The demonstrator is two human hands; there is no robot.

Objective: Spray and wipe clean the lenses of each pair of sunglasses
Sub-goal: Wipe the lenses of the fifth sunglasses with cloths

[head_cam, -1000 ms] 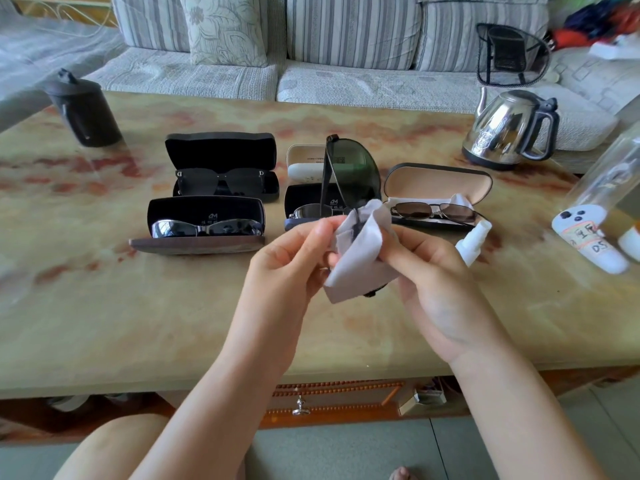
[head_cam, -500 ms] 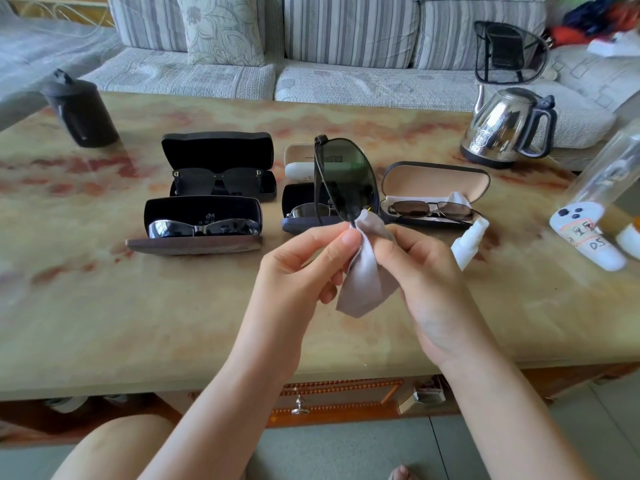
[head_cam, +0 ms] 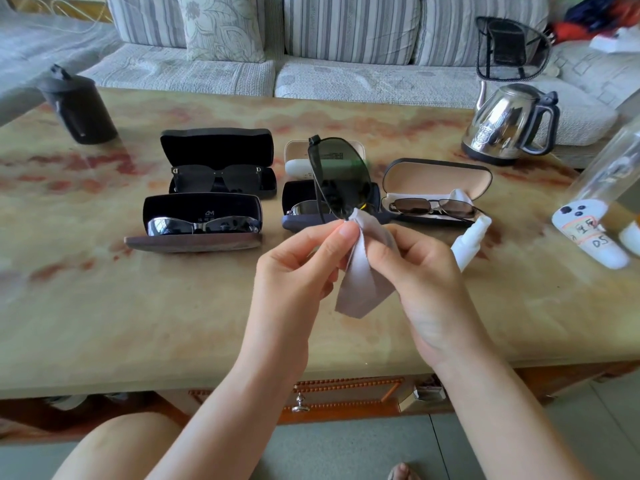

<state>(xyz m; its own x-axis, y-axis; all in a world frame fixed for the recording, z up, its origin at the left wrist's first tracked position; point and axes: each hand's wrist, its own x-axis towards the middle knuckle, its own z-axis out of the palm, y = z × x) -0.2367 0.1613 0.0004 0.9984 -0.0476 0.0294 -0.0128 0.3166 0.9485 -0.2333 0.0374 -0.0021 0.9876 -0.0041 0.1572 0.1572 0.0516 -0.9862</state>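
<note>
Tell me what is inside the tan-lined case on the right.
The tan-lined case holds brown-lensed sunglasses with a thin metal frame, lying across its lower half. A pale cloth pokes up behind them. How far the cloth extends under them is hidden.

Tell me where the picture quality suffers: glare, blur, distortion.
Head view: wide-angle bending curves the table edges; the clear bottle at the right edge is smeared and stretched; the kettle shows bright daylight glare; the held sunglasses and cloth stay sharp, lighting soft and even.
</note>
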